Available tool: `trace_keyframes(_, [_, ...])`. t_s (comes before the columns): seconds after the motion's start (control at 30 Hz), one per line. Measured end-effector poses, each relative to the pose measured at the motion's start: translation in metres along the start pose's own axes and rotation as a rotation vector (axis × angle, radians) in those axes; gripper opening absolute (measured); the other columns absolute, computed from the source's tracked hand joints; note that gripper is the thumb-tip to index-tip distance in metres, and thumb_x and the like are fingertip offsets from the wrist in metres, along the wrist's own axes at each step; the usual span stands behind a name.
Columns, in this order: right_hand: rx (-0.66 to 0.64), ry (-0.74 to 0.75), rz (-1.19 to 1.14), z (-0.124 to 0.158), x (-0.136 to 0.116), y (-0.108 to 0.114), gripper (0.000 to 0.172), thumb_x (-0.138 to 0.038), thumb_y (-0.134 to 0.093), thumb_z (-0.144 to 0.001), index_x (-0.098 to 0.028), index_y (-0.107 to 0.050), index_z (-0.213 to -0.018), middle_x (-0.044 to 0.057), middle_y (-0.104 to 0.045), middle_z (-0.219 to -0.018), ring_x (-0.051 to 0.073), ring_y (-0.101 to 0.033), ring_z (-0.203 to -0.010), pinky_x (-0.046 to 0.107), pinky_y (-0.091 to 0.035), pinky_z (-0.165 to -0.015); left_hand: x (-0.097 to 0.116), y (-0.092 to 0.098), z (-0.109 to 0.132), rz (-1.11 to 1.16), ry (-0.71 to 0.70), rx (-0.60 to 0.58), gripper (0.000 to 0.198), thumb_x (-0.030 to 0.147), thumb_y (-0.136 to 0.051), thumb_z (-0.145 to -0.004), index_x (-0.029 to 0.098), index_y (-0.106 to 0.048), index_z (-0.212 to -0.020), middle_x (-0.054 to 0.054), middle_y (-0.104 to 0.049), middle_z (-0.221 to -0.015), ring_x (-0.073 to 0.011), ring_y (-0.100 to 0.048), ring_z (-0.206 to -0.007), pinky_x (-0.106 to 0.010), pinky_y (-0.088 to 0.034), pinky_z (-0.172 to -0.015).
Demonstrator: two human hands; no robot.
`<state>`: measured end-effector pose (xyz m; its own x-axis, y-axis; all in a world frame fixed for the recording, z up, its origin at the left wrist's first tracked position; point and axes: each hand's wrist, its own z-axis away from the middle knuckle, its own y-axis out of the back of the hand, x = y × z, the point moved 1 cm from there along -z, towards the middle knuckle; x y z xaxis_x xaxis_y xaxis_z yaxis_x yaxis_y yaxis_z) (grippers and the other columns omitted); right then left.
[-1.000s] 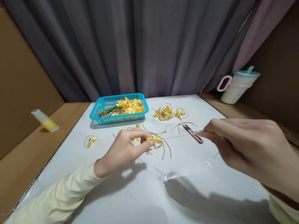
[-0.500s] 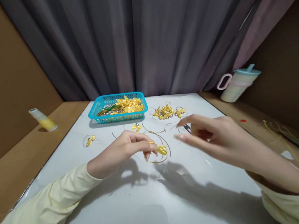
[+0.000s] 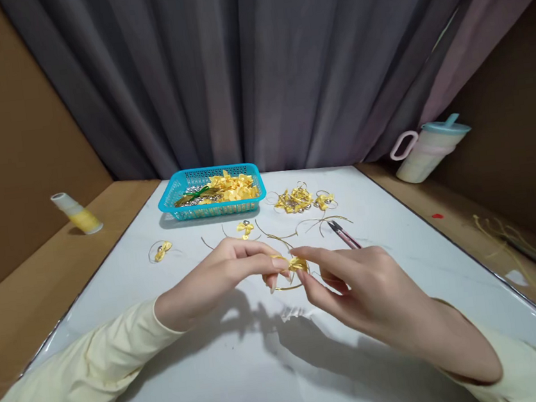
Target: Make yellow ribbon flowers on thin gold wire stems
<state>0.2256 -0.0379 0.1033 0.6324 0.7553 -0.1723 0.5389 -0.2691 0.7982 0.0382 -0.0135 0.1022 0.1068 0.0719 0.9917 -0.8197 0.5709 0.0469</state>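
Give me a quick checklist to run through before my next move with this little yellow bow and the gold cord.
1. Left hand pinches the yellow bow: ok.
2. Right hand fingertips meet the bow from the other side: ok.
3. Gold cord loop hangs free under the bow, apart from the loose cords behind: ok.
4. Whether the cord is already knotted at the bow: cannot tell, fingers cover it.
5. Snips lie on the white table just behind the right hand, untouched and seemingly within reach: ok.
6. Blue basket of bows sits well behind the hands: ok.
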Motion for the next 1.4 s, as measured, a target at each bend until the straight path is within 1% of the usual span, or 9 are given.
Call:
trace_keyframes(0.1, [0.136,0.174,0.255,0.004,-0.004,-0.005,0.017,-0.01,-0.048,-0.087,-0.003,-0.059,-0.097,-0.001,-0.055,-0.052,0.01,-0.046,-0.043,0.024,-0.031,-0.043,0.001,-0.001,0.001,0.01,-0.006,0.014,0.025,0.027,-0.058,-0.081,0.018,-0.059,-0.057,0.001,-0.055,-0.064,-0.0133,-0.051,-0.07,-0.027,-0.039,-0.071])
trace_keyframes(0.27, [0.125,0.292,0.417,0.008,-0.004,-0.008,0.027,-0.006,-0.045,-0.087,0.003,-0.05,-0.112,-0.001,-0.053,-0.05,0.011,-0.042,-0.042,0.027,-0.026,-0.041,0.001,-0.001,0.002,0.007,-0.016,0.011,0.02,0.026,-0.058,-0.08,0.018,-0.063,-0.062,0.0,-0.055,-0.064,-0.0135,-0.051,-0.069,-0.026,-0.04,-0.068])
trace_keyframes(0.37, [0.091,0.258,0.32,0.008,-0.001,-0.008,0.024,-0.006,-0.042,-0.088,0.001,-0.051,-0.11,-0.002,-0.053,-0.049,0.01,-0.04,-0.041,0.026,-0.026,-0.042,0.001,-0.001,0.002,0.01,-0.002,0.012,0.02,0.026,-0.057,-0.081,0.019,-0.063,-0.063,0.0,-0.054,-0.064,-0.0132,-0.05,-0.069,-0.025,-0.04,-0.067])
trace_keyframes(0.5, [0.008,0.126,0.095,0.006,0.005,-0.007,0.02,-0.013,-0.038,-0.092,-0.009,-0.055,-0.102,-0.002,-0.055,-0.051,0.008,-0.044,-0.041,0.022,-0.03,-0.043,0.001,-0.001,0.001,0.058,0.027,-0.005,0.027,0.025,-0.056,-0.079,0.018,-0.055,-0.054,0.0,-0.051,-0.062,-0.014,-0.049,-0.069,-0.026,-0.042,-0.07])
trace_keyframes(0.6, [0.03,0.061,0.075,0.004,0.007,-0.003,0.018,-0.017,-0.044,-0.092,-0.012,-0.055,-0.104,-0.005,-0.053,-0.049,0.007,-0.043,-0.039,0.02,-0.029,-0.042,0.0,-0.003,-0.002,0.214,0.107,-0.03,0.027,0.021,-0.055,-0.077,0.018,-0.052,-0.05,0.0,-0.045,-0.057,-0.0134,-0.044,-0.064,-0.026,-0.042,-0.065])
trace_keyframes(0.73, [0.064,0.01,0.072,0.003,0.004,0.002,0.015,-0.016,-0.048,-0.088,-0.014,-0.051,-0.102,-0.01,-0.043,-0.045,0.006,-0.036,-0.036,0.019,-0.027,-0.041,-0.004,-0.003,-0.005,0.433,0.244,-0.075,0.019,0.02,-0.055,-0.076,0.017,-0.054,-0.057,0.001,-0.039,-0.057,-0.0109,-0.036,-0.056,-0.024,-0.04,-0.057])
trace_keyframes(0.93, [-0.013,-0.001,-0.067,0.003,-0.001,0.003,0.009,-0.02,-0.05,-0.088,-0.018,-0.047,-0.096,-0.012,-0.035,-0.044,0.006,-0.032,-0.036,0.018,-0.025,-0.041,-0.009,-0.003,-0.004,0.542,0.343,-0.112,0.018,0.021,-0.057,-0.076,0.017,-0.051,-0.059,0.003,-0.034,-0.058,-0.0106,-0.034,-0.057,-0.024,-0.039,-0.061])
trace_keyframes(1.2, [-0.048,0.03,-0.03,0.006,0.001,-0.002,0.01,-0.013,-0.045,-0.09,-0.018,-0.047,-0.098,-0.009,-0.048,-0.05,0.007,-0.04,-0.039,0.019,-0.026,-0.043,-0.012,-0.004,-0.003,0.675,0.371,-0.129,0.017,0.017,-0.057,-0.078,0.016,-0.055,-0.062,0.002,-0.039,-0.059,-0.0092,-0.036,-0.057,-0.021,-0.037,-0.056])
trace_keyframes(1.4, [-0.048,0.053,-0.032,0.006,0.001,0.0,0.014,-0.01,-0.046,-0.088,-0.018,-0.047,-0.1,-0.008,-0.048,-0.051,0.007,-0.04,-0.041,0.02,-0.027,-0.044,-0.011,-0.004,-0.003,0.685,0.378,-0.125,0.017,0.016,-0.056,-0.079,0.016,-0.056,-0.062,0.002,-0.039,-0.059,-0.0094,-0.035,-0.057,-0.021,-0.037,-0.057])
